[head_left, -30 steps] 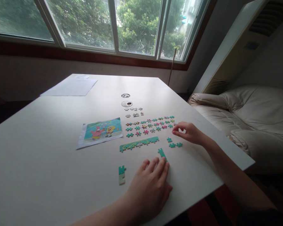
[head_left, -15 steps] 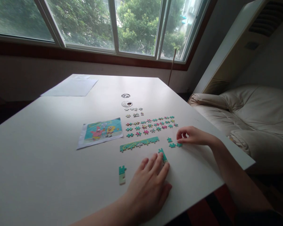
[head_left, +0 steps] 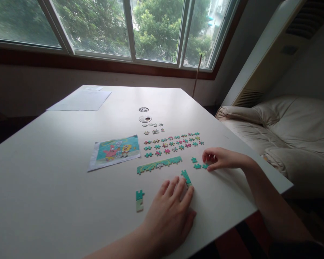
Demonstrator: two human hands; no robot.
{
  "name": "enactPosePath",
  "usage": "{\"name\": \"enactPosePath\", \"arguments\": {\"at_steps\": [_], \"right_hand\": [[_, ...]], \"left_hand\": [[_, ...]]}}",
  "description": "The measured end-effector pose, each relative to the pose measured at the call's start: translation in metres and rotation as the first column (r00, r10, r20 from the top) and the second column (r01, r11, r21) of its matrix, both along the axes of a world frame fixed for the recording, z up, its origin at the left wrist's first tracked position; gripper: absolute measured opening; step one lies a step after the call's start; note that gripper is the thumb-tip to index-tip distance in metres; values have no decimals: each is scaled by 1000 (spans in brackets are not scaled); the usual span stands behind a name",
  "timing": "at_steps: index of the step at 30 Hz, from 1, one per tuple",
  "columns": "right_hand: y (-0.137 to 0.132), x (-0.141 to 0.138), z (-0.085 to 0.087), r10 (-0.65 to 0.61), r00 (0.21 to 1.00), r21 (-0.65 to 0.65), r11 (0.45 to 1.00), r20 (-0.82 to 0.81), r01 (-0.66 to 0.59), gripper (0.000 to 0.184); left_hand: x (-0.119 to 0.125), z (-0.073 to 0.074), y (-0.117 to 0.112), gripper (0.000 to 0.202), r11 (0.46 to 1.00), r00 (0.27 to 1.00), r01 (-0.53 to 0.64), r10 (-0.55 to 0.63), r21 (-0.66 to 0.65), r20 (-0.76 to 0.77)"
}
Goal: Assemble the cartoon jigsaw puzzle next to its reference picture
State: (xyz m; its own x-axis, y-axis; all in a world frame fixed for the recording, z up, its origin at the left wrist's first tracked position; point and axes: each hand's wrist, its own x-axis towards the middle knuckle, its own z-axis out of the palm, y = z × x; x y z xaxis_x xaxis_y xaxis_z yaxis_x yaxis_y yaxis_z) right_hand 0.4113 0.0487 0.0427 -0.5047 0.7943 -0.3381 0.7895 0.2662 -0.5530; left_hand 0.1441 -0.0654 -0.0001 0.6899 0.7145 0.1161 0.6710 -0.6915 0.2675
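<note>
My left hand point(head_left: 169, 212) lies on the white table point(head_left: 70, 208) with its fingers outstretched. Its fingertips touch or cover the lower end of a short joined strip of teal puzzle pieces point(head_left: 186, 176). Farther right, my right hand point(head_left: 225, 158) hovers with bent fingers, the thumb apart from them and nothing seen between. The thumb tip is beside a loose teal puzzle piece point(head_left: 205, 166), one of 3 near that hand. A long joined puzzle strip point(head_left: 159, 164) lies beyond my left hand, and a small joined puzzle section point(head_left: 139, 200) is left of it.
Rows of loose puzzle pieces point(head_left: 174, 145) lie beyond the long strip. A printed cartoon picture point(head_left: 116, 151) is to their left. Two round items point(head_left: 145, 119) and pale pieces point(head_left: 153, 128) sit farther back. Paper sheets point(head_left: 81, 100) cover the far left; a sofa point(head_left: 259, 129) stands at right.
My right thumb has lowered away from the fingers, which have lifted off the loose teal piece. The left hand stays nearly in place on the short strip.
</note>
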Motion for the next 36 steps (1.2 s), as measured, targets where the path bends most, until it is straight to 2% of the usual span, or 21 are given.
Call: {"name": "enactPosePath", "arguments": {"at_steps": [11, 17, 22, 24, 28, 32, 36], "right_hand": [[-3, 0, 7, 80, 996, -7, 997, 38, -79, 8], [4, -6, 25, 104, 984, 109, 987, 145, -120, 9], [14, -33, 38, 258, 966, 103, 961, 19, -258, 14], [16, -46, 36, 299, 953, 117, 949, -56, -291, 16], [11, -66, 23, 300, 945, 178, 945, -127, -276, 19], [2, -74, 9, 310, 931, 201, 941, -191, -272, 20], [-1, -76, 1, 334, 916, 262, 925, -222, -274, 19]], "left_hand": [[-1, -1, 0, 46, 1000, 1000, 0, 0, 9, 11], [0, 0, 0, 46, 1000, 1000, 10, -10, -25, 13], [-1, 5, 1, 46, 998, 999, 47, -46, -34, 8], [-2, 9, 2, 45, 997, 998, 59, -59, -49, -3], [-3, 14, 2, 45, 994, 997, 80, -80, -69, -10], [-3, 8, 2, 45, 996, 997, 71, -72, -57, -8], [-2, 3, 1, 45, 997, 998, 65, -65, -29, 0]]}}
